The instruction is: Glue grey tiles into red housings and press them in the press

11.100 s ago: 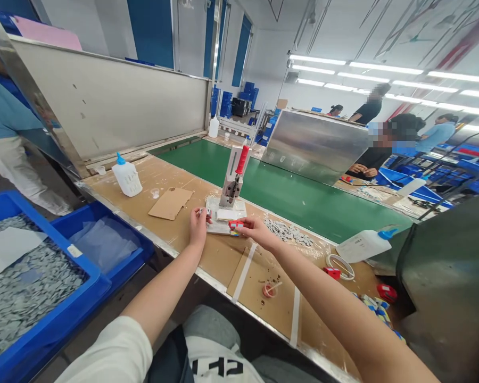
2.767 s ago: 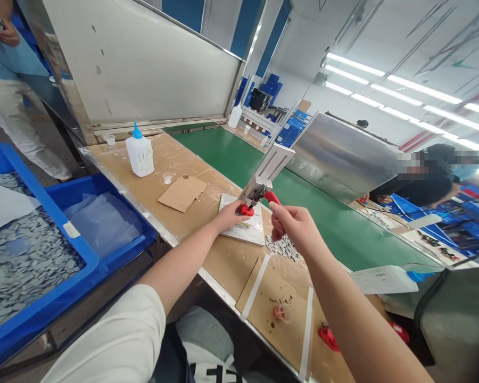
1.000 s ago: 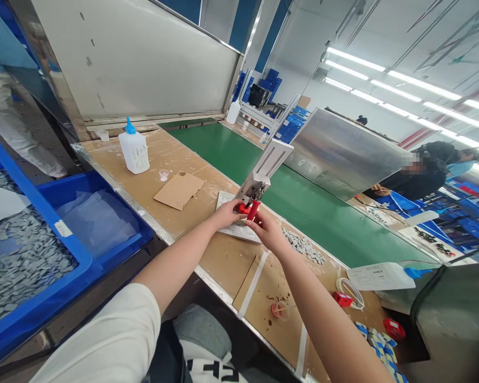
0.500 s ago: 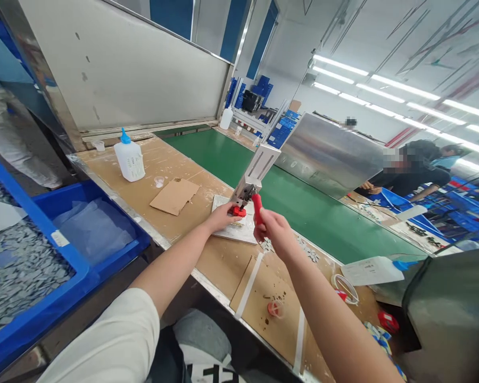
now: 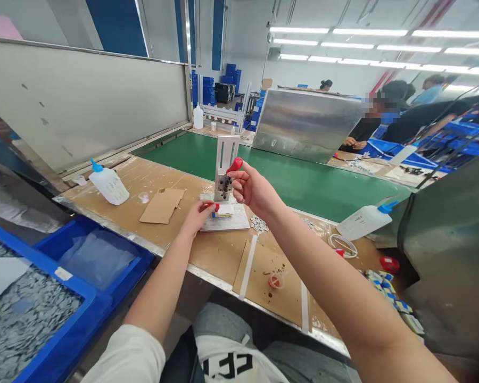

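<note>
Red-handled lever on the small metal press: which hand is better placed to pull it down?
Right, probably. The right hand grips the red-handled lever, which stands raised; the left hand sits lower, its fingers holding a small red part on the white base plate.

Place: factory assembly line.
Evidence: green conveyor (image 5: 303, 183); blue bins (image 5: 43, 298); press (image 5: 224, 170); seated workers (image 5: 367, 133).

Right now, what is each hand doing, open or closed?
Left hand: pinching the small red part.
Right hand: closed around the red lever handle.

Bench (image 5: 219, 255) with press (image 5: 224, 178), cardboard (image 5: 162, 205), glue bottles (image 5: 108, 184)
</note>
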`<state>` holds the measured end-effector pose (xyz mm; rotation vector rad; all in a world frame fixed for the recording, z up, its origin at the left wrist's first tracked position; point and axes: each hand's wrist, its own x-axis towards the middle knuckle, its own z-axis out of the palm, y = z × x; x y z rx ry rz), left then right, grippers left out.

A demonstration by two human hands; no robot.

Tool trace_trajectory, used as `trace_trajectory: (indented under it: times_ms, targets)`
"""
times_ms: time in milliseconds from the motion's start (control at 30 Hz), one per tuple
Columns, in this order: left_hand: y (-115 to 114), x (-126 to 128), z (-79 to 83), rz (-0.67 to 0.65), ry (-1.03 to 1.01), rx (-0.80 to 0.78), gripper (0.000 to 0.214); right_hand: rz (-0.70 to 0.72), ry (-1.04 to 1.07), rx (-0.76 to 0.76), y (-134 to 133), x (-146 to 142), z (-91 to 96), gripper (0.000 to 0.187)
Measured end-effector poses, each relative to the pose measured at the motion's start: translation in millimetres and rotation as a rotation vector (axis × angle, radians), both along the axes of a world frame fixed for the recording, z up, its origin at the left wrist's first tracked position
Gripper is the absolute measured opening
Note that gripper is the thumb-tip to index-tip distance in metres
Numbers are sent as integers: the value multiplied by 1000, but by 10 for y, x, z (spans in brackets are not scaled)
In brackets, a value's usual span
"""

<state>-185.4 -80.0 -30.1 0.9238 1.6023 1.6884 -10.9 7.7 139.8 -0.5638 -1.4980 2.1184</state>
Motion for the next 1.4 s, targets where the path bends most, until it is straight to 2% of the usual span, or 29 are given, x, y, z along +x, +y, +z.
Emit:
trace_trajectory:
  times_ms: [100, 200, 300, 367, 500, 600, 700, 867, 1100, 1267, 1400]
  targets:
    - [-291, 63, 159, 5, -59, -6, 58, 11, 15, 33, 8, 26, -16, 57]
    - [-523, 182, 360, -49, -171, 39, 58, 19, 27, 55, 2, 51, -28, 57]
    - [-642, 283, 524, -75, -172, 84, 56, 23, 14, 24, -3, 76, -30, 53]
    - [-651, 302, 561, -67, -133, 88, 55, 24, 3, 9, -1, 89, -28, 50]
    - [-474, 201, 422, -90, -45, 29, 58, 21, 12, -3, 8, 101, -22, 48]
    - [-176, 69, 219, -102, 83, -21, 62, 22, 19, -22, 15, 95, -17, 48]
    - [164, -33, 50, -82, 146, -34, 55, 32, 24, -22, 19, 81, -9, 48]
    - [529, -112, -105, -130, 159, 5, 56, 21, 18, -32, 12, 63, 0, 50]
    - [570, -159, -284, -192, 131, 69, 66, 44, -10, -65, 4, 114, -32, 50]
    - [556, -152, -301, -229, 136, 117, 62, 108, -130, -87, -10, 137, -73, 51]
    - [555, -156, -305, -223, 144, 134, 61, 159, -161, -16, -58, 144, -155, 48]
